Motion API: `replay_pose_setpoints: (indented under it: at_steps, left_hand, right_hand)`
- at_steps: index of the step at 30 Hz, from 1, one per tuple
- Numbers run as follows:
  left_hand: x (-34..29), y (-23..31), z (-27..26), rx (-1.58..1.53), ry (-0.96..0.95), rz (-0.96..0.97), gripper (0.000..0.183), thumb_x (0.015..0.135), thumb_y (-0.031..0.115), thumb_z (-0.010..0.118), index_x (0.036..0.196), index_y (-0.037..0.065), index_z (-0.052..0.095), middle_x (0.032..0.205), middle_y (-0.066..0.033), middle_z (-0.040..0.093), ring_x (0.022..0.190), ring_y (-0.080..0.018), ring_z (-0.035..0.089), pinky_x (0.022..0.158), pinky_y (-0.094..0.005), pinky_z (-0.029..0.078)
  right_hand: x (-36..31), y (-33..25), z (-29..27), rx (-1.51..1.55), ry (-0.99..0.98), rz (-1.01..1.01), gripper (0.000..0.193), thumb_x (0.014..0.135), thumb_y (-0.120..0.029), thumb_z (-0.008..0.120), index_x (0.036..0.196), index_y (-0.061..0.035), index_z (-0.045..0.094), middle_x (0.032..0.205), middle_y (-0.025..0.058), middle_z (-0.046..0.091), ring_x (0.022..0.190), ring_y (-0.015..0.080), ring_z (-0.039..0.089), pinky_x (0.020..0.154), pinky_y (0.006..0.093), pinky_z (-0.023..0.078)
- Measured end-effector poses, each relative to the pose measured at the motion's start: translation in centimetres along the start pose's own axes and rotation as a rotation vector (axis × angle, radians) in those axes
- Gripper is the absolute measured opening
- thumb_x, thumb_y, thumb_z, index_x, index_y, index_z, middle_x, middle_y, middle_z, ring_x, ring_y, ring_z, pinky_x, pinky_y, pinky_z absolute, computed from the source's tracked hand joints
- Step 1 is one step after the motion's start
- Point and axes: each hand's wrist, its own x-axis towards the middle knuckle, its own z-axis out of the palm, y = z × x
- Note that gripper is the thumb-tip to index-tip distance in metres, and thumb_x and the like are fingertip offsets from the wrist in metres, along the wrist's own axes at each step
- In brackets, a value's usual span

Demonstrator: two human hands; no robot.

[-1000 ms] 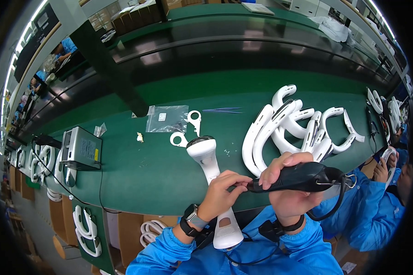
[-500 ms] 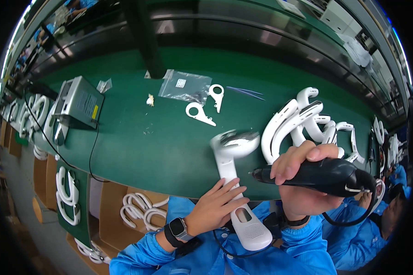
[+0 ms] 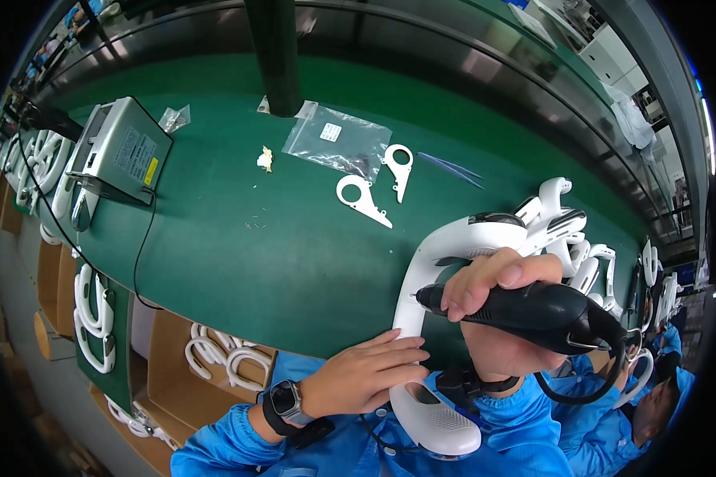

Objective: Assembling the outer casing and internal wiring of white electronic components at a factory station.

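The curved white band crossed the near edge of the bench, its near end over the person's lap. The left hand lay across it, fingers stretched out; the thumb was hidden, so whether that hand gripped could not be told. The right hand, just right of the band, was wrapped around a black driver, its tip pointed at the band; contact was unclear. Beyond the band, to its left, lay 2 ring pieces and a clear bag. Tweezers lay beyond it. More bands were heaped to its right; a grey box stood well to its left.
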Motion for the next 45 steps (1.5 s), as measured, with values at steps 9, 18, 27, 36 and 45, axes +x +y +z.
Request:
replay_pose_setpoints:
  at_steps: [9,18,27,36,45]
  left_hand:
    - [0.0,-0.4,0.0,-0.051,0.011,-0.022,0.042,0.078,0.005,0.071,0.119,0.011,0.062,0.135,-0.0103,0.058,0.131,-0.0300,0.051,0.115,-0.0483,0.036]
    - [-0.2,-0.5,0.1,-0.048,0.045,0.005,0.047,0.072,-0.001,0.071,0.117,0.008,0.059,0.130,-0.0117,0.058,0.130,-0.0306,0.051,0.116,-0.0476,0.035]
    - [-0.3,-0.6,-0.1,-0.049,0.050,0.025,0.042,0.074,0.001,0.071,0.114,0.006,0.059,0.130,-0.0104,0.058,0.132,-0.0290,0.048,0.119,-0.0466,0.032]
    - [-1.1,-0.7,0.9,-0.022,0.117,0.062,0.037,0.078,0.003,0.067,0.115,0.007,0.059,0.128,-0.0109,0.061,0.130,-0.0290,0.051,0.116,-0.0476,0.035]
    - [-10.6,3.9,1.3,0.127,0.340,0.117,0.037,0.077,0.004,0.071,0.113,0.007,0.062,0.119,-0.0092,0.067,0.119,-0.0283,0.061,0.111,-0.0474,0.042]
  right_hand:
    - [0.0,0.9,0.1,-0.039,-0.012,0.014,0.074,0.084,-0.072,0.058,0.111,-0.0047,0.047,0.082,0.0135,0.056,0.063,0.0236,0.058,0.059,0.0384,0.049]
    - [0.2,1.9,0.9,-0.133,0.002,0.018,0.080,0.080,-0.078,0.058,0.107,-0.0035,0.046,0.080,0.0130,0.056,0.061,0.0216,0.057,0.055,0.0353,0.048]
    - [0.2,2.3,1.0,-0.077,-0.080,0.039,0.059,0.088,-0.057,0.060,0.105,-0.0007,0.049,0.078,0.0173,0.058,0.069,0.0254,0.058,0.064,0.0365,0.049]
    - [0.5,2.5,2.0,-0.273,0.033,0.209,0.095,0.074,-0.089,0.048,0.110,-0.0012,0.052,0.075,0.0120,0.058,0.061,0.0164,0.057,0.055,0.0274,0.047]
    - [-0.8,-6.6,7.1,-0.924,0.060,-0.329,0.086,0.083,-0.066,0.064,0.129,0.0042,0.050,0.094,0.0070,0.056,0.081,0.0137,0.055,0.071,0.0264,0.046]
